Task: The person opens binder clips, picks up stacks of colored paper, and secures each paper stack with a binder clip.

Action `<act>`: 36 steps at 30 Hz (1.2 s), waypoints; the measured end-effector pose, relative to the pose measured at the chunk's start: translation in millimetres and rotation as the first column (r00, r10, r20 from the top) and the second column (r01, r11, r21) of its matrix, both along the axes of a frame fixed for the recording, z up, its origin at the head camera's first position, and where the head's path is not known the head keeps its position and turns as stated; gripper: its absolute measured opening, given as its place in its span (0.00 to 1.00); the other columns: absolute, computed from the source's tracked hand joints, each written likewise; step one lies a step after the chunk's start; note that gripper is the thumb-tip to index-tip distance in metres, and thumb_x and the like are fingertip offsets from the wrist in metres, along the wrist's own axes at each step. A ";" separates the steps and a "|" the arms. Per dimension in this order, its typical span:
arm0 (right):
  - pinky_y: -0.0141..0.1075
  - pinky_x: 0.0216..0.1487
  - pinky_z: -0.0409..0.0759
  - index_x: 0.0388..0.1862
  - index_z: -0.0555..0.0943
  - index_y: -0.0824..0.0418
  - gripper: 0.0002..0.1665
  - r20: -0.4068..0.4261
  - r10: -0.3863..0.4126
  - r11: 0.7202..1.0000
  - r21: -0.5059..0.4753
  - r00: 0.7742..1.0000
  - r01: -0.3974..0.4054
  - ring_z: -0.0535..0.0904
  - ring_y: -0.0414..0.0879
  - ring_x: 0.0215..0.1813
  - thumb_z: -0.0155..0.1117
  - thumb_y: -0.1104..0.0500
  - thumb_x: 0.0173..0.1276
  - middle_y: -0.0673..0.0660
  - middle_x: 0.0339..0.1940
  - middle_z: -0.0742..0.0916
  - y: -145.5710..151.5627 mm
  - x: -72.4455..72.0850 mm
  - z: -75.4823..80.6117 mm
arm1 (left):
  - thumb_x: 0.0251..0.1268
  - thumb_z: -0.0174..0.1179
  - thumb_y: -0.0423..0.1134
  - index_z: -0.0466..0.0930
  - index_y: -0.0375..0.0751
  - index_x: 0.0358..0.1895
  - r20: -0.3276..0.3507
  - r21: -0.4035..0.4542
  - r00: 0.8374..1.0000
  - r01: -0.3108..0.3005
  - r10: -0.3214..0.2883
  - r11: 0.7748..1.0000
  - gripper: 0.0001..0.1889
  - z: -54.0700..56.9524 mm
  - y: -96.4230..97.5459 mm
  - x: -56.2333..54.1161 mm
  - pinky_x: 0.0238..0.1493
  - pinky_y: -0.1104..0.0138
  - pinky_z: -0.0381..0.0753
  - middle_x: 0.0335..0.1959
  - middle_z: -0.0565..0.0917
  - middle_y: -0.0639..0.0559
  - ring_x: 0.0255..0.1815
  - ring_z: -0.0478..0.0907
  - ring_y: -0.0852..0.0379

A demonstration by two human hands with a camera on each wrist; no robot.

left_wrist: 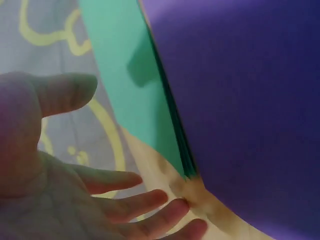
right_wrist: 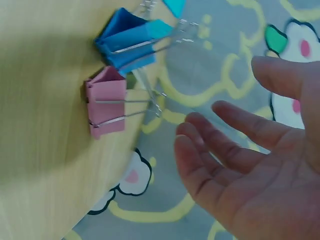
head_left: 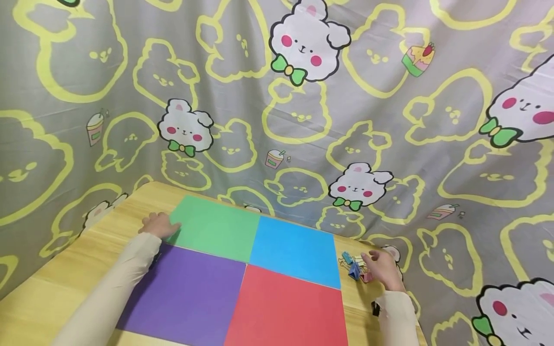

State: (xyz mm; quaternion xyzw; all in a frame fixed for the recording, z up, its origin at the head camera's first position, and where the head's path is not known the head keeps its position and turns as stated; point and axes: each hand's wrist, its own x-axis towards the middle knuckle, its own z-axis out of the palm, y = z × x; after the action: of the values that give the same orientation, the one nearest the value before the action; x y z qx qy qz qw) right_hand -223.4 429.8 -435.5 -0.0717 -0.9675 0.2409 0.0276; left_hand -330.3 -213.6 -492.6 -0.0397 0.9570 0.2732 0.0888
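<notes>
Sheets of green paper (head_left: 216, 226), blue paper (head_left: 296, 250), purple paper (head_left: 190, 293) and red paper (head_left: 290, 307) lie edge to edge in a two-by-two block. At the green paper's left edge is my left hand (head_left: 159, 226), fingers spread and holding nothing. Several layers show at the green edge in the left wrist view. My right hand (head_left: 384, 269) hovers beside a small group of binder clips, its fingers loosely bent and empty. Among them are a blue binder clip (right_wrist: 132, 42) and a pink binder clip (right_wrist: 107, 102), apart from the fingertips in the right wrist view.
The wooden table (head_left: 52, 293) extends left of the papers and in a narrow strip on the right, where the clips lie. A grey curtain (head_left: 242, 101) with rabbit prints hangs close behind and along both sides of the table.
</notes>
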 end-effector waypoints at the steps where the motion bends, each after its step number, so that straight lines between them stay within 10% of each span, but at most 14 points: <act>1: 0.64 0.61 0.79 0.68 0.72 0.81 0.34 0.001 0.004 1.000 0.001 1.000 -0.004 0.79 0.74 0.61 0.55 0.51 0.81 0.83 0.62 0.79 -1.2 -4.6 -2.8 | 0.73 0.52 0.53 0.56 0.08 0.65 0.015 -0.007 1.000 -0.015 0.015 1.000 0.42 -1.4 0.5 -1.8 0.54 0.29 0.74 0.60 0.60 0.09 0.60 0.59 0.15; 11: 0.65 0.62 0.78 0.66 0.72 0.81 0.30 0.036 0.058 0.987 0.146 0.998 -0.063 0.77 0.75 0.64 0.56 0.56 0.79 0.81 0.64 0.79 -31.2 -45.0 -26.2 | 0.63 0.71 0.48 0.74 0.13 0.50 0.058 -0.138 0.996 -0.053 0.061 0.989 0.34 -1.4 12.5 -22.1 0.46 0.42 0.78 0.45 0.69 0.14 0.49 0.67 0.24; 19: 0.50 0.34 0.79 0.34 0.80 0.69 0.12 0.126 0.033 0.958 0.277 0.991 -0.068 0.77 0.53 0.31 0.60 0.61 0.74 0.64 0.30 0.84 -47.9 -54.7 -39.6 | 0.57 0.77 0.44 0.80 0.19 0.46 0.107 -0.125 0.991 -0.072 0.085 0.990 0.28 11.5 19.6 -24.0 0.40 0.54 0.74 0.41 0.79 0.25 0.41 0.71 0.38; 36: 0.60 0.39 0.84 0.41 0.82 0.74 0.09 0.073 0.019 0.936 0.350 0.997 -0.044 0.85 0.72 0.42 0.55 0.71 0.70 0.77 0.42 0.86 -48.2 -57.1 -45.0 | 0.57 0.78 0.47 0.77 0.19 0.54 0.148 -0.084 0.981 -0.111 0.123 0.990 0.35 6.8 10.7 -36.0 0.53 0.49 0.80 0.52 0.81 0.22 0.47 0.77 0.36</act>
State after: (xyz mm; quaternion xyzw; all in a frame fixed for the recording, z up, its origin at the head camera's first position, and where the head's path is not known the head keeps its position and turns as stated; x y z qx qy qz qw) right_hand -280.5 381.6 -480.5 -0.0582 -0.9964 0.0618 0.0030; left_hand -366.2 -202.9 -485.8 -0.1198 0.9531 0.2377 0.1439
